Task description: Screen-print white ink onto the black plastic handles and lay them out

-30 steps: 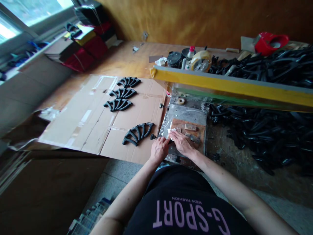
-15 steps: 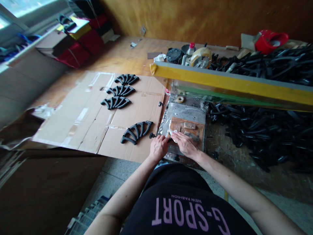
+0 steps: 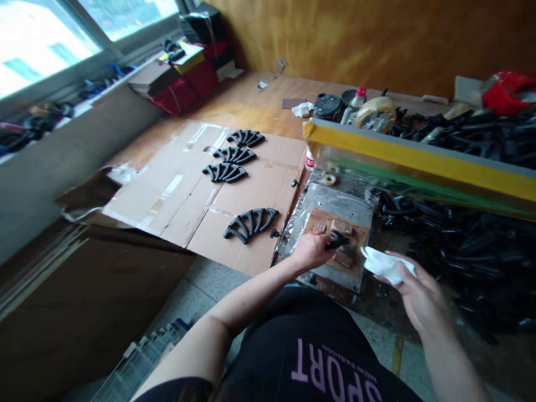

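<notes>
- Hands have split up since a second ago. Both were pressed together on the brown rectangular jig block (image 3: 330,229). Now the right hand (image 3: 419,293) has swung out to the block's right, over the near edge of the wooden bench (image 3: 259,106), and taken the crumpled white cloth (image 3: 387,266) with it.
- Left hand (image 3: 312,251) stays at the block, fingers curled shut on a small black plastic piece (image 3: 337,240) sitting on the block's near half. My guess is the pinch keeps it seated.
- Right hand is loosely closed, with the cloth bunched between thumb and fingers and held up in the air, so nothing covers the block.
- Block lies on a grey metal plate wrapped in shiny film (image 3: 335,198), right at the bench's near edge and within easy reach.
- Left of the plate, a flattened brown cardboard sheet (image 3: 184,195) carries black fan-shaped plastic parts. One is on its own (image 3: 251,223) by the sheet's near right corner, and three sit in a row (image 3: 234,155) toward its far edge, spaced apart.
- Long yellow-edged frame (image 3: 419,162) hangs tilted over the plate's far end, and a heap of loose black plastic parts (image 3: 460,240) fills the bench's right side.
</notes>
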`<control>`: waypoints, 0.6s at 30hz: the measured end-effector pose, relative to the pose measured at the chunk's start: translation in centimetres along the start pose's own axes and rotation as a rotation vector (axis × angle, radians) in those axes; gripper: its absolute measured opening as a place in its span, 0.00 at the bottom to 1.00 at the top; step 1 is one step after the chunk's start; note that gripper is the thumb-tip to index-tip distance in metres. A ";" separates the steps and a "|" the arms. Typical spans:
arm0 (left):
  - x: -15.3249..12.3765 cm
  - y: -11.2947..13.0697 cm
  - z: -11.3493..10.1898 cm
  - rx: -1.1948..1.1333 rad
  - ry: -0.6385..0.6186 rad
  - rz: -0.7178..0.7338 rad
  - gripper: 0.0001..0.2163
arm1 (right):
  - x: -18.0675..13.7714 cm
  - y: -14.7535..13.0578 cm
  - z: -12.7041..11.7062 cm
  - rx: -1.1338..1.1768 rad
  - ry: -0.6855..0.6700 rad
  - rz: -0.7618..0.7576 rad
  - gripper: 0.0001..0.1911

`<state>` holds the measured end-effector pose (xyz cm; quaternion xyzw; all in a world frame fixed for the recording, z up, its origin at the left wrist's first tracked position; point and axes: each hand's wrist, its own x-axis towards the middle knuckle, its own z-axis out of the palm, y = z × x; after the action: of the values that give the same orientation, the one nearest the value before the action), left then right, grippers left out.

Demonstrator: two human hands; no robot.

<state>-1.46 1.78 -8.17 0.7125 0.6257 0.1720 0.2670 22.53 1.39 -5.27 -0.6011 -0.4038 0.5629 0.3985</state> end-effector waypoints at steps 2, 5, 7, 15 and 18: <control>2.4 2.6 0.3 -0.077 0.010 0.154 0.15 | 0.3 -1.1 -0.7 0.072 0.089 0.003 0.21; 4.1 4.1 0.0 -0.201 0.088 0.356 0.23 | 1.0 -2.6 -0.6 0.095 0.156 -0.060 0.19; 3.2 2.8 -0.6 -0.257 0.134 0.378 0.21 | 1.4 -2.9 0.2 0.087 0.161 -0.068 0.17; -8.6 -13.5 -1.6 -0.259 0.411 -0.438 0.11 | 2.6 -1.0 6.8 -0.060 0.026 0.098 0.23; -12.1 -18.1 -1.4 -0.200 0.530 -0.644 0.12 | 3.0 -1.1 9.3 -0.102 -0.024 0.126 0.25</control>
<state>-18.66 -8.55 -16.75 0.3826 0.8433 0.3171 0.2048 13.28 4.83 -5.81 -0.6381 -0.3981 0.5726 0.3263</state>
